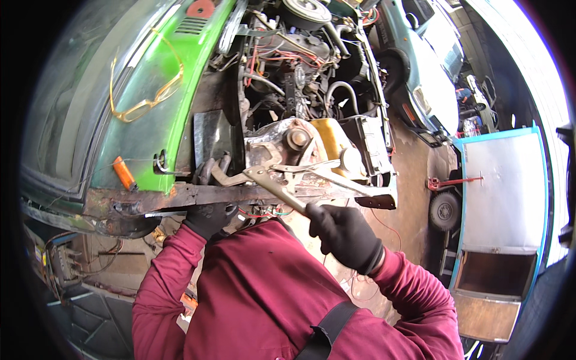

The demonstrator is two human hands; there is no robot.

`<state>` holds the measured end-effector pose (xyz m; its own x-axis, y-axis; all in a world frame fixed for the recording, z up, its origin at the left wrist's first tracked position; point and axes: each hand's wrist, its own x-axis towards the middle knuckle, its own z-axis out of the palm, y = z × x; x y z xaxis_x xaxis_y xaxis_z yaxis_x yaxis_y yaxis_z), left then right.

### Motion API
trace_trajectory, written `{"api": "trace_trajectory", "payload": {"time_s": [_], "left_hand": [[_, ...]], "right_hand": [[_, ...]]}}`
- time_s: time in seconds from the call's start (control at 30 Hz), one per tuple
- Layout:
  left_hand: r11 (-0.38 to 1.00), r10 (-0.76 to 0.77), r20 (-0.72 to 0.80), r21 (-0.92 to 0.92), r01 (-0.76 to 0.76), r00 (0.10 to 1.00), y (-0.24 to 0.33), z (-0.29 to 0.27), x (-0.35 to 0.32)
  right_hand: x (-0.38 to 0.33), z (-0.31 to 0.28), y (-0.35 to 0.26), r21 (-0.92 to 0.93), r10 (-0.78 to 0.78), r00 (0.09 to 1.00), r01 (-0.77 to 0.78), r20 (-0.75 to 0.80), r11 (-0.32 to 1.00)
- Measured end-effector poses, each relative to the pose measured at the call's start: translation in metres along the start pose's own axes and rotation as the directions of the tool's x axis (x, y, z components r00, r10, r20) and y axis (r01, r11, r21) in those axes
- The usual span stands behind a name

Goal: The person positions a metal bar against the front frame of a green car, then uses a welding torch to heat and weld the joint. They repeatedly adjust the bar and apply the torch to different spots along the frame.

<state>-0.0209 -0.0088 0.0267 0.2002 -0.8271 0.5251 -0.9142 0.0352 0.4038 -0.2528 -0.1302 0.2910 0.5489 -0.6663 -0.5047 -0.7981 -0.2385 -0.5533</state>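
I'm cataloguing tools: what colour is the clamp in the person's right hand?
The clamp is dull silvery grey, shown best in the head view.

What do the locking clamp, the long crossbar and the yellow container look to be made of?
Locking clamp in the right hand: metal, probably steel; dull, silvery-grey finish with a soft sheen.
Crossbar: probably steel, worn and unpolished; brown, rust-like patches suggest it.
Yellow container: likely moulded plastic; even colour and rounded edges suggest it, though painted metal isn't ruled out.
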Motion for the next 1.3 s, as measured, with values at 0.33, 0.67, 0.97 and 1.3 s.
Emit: {"api": "trace_trajectory", "payload": {"time_s": [0.33,0.67,0.97,1.3], "left_hand": [[1.0,-0.004,0.036,0.027,0.003,0.999,0.003,0.002,0.0],[0.997,0.046,0.038,0.054,-0.048,0.998,0.002,0.003,0.0],[0.985,0.075,0.065,0.148,-0.084,0.995,0.0,0.007,-0.001],[0.996,0.062,-0.006,0.066,-0.062,0.998,0.0,0.007,0.002]], "right_hand": [[-0.004,0.006,0.018,-0.526,-0.378,0.926,0.319,-0.005,0.788],[-0.01,0.017,0.024,-0.472,-0.34,0.935,0.255,-0.104,0.844],[-0.005,0.023,0.037,-0.161,-0.182,0.982,0.172,-0.05,0.972],[-0.009,0.02,0.033,-0.119,-0.066,0.994,0.076,0.09,0.99]]}}
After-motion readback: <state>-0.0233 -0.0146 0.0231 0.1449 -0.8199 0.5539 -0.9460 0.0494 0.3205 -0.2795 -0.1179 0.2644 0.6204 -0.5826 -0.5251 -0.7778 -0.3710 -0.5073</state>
